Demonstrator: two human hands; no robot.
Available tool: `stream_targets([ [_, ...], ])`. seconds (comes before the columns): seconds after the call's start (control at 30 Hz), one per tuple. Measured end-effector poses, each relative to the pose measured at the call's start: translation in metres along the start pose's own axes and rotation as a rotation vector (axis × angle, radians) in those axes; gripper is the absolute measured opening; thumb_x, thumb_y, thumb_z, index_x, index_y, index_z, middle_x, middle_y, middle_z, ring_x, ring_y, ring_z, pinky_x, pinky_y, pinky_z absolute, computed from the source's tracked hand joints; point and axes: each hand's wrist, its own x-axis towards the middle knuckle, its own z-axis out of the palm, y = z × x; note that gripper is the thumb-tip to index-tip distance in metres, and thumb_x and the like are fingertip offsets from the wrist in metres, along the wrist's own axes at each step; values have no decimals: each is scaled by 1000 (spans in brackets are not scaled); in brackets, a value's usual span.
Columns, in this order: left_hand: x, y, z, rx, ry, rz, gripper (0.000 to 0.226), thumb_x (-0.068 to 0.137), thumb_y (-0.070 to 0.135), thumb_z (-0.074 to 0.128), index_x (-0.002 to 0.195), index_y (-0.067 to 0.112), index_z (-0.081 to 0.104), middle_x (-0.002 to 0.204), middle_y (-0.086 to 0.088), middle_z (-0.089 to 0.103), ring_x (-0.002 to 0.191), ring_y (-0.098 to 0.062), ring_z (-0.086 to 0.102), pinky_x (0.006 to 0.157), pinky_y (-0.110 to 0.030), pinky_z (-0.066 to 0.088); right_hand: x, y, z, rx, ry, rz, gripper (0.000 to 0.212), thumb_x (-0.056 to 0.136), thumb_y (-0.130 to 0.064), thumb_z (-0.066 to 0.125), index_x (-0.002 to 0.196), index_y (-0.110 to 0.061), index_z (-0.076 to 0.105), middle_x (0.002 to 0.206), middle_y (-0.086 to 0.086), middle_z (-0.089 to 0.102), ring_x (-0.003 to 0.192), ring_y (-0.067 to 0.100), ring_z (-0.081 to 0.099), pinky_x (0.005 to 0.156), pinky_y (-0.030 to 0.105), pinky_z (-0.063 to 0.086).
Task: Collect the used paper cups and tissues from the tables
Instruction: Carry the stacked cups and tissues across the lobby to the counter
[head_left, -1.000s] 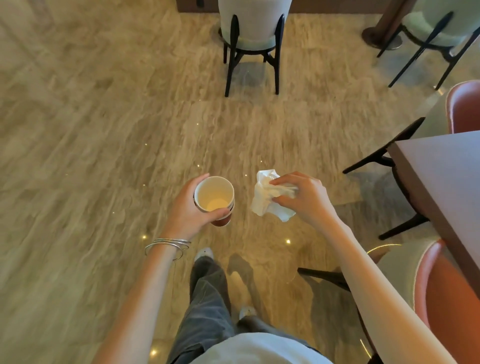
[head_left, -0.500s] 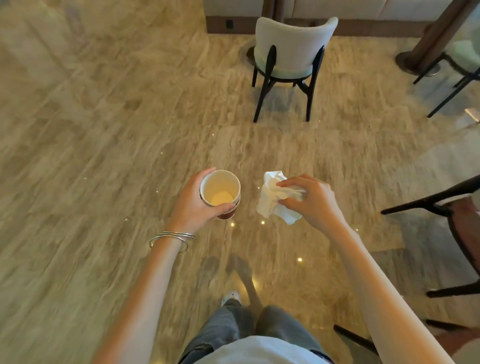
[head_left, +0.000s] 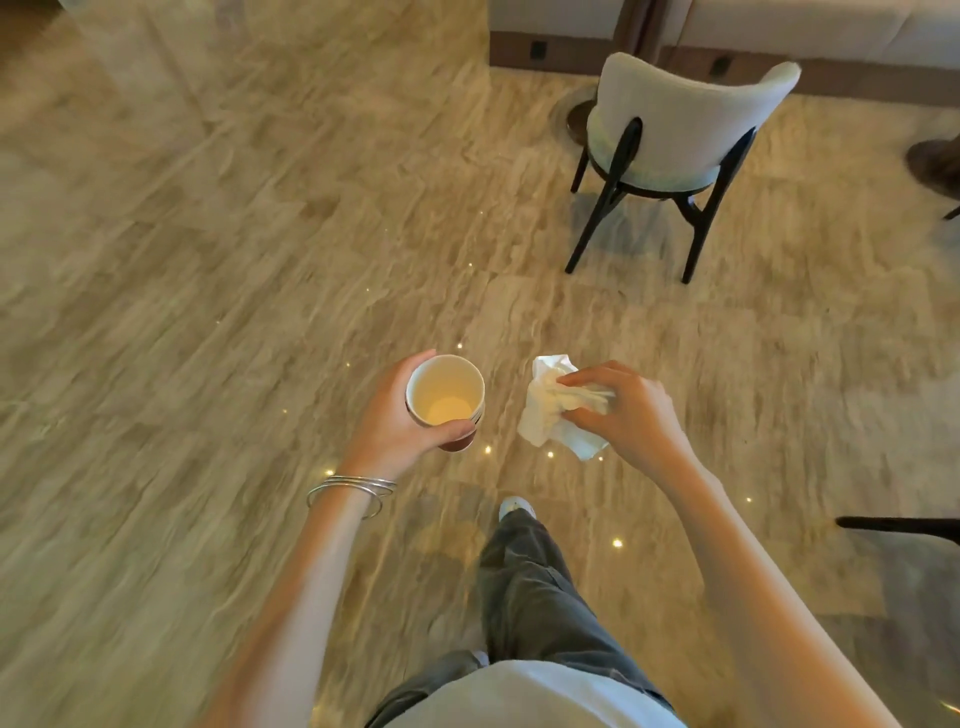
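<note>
My left hand (head_left: 395, 421) is wrapped around an upright paper cup (head_left: 445, 396), white inside with a dark red outer wall. The cup looks empty, or holds only a pale trace at its bottom. My right hand (head_left: 623, 415) pinches a crumpled white tissue (head_left: 550, 410), which hangs just to the right of the cup. Both are held in front of me at waist height above the floor, a short gap between them. Thin metal bangles (head_left: 353, 488) circle my left wrist.
A white upholstered chair with black legs (head_left: 675, 135) stands ahead to the right. Beyond it a wall base runs along the top edge. A dark chair leg (head_left: 898, 525) juts in at the right edge. Beige marbled floor (head_left: 208, 312) spreads to the left.
I have walked and turned left: the table and pink chairs on the right have left the view and the white chair has shifted rightward. Cup and tissue stay held as before.
</note>
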Motion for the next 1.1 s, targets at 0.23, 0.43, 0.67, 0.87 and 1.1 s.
stream_targets([
  [0.23, 121, 29, -1, -18, 50, -8, 82, 57, 26, 87, 128, 30, 45, 122, 12, 50, 110, -9, 49, 88, -27, 41, 136, -9, -34, -17, -26, -34, 30, 72, -22, 75, 99, -34, 67, 98, -16, 57, 80, 2, 53, 66, 18, 41],
  [0.43, 214, 46, -2, -34, 106, -16, 82, 56, 25, 87, 126, 30, 45, 119, 19, 49, 107, -2, 48, 85, -16, 39, 239, -21, -51, -33, -28, -102, 29, 72, -26, 74, 99, -33, 68, 94, -18, 55, 76, -11, 49, 60, 9, 33],
  [0.67, 297, 37, -6, 13, 127, -37, 83, 56, 28, 87, 127, 29, 46, 122, 11, 51, 106, -6, 49, 79, -11, 36, 328, -22, -43, -42, -60, -125, 29, 71, -28, 76, 98, -35, 68, 97, -21, 55, 78, -15, 48, 61, 9, 34],
  [0.87, 394, 20, -37, 3, 102, -40, 84, 56, 26, 87, 129, 26, 45, 126, 8, 50, 114, -11, 48, 96, -38, 43, 425, -39, -24, -26, -86, -87, 31, 70, -25, 77, 95, -40, 67, 96, -21, 55, 77, -5, 53, 65, 14, 40],
  [1.1, 525, 17, -91, -24, 71, -43, 83, 55, 22, 87, 127, 27, 47, 124, 8, 52, 112, -12, 51, 95, -36, 44, 551, -86, -7, -57, -53, -76, 31, 69, -27, 78, 96, -38, 67, 90, -19, 54, 76, 1, 51, 61, 13, 37],
])
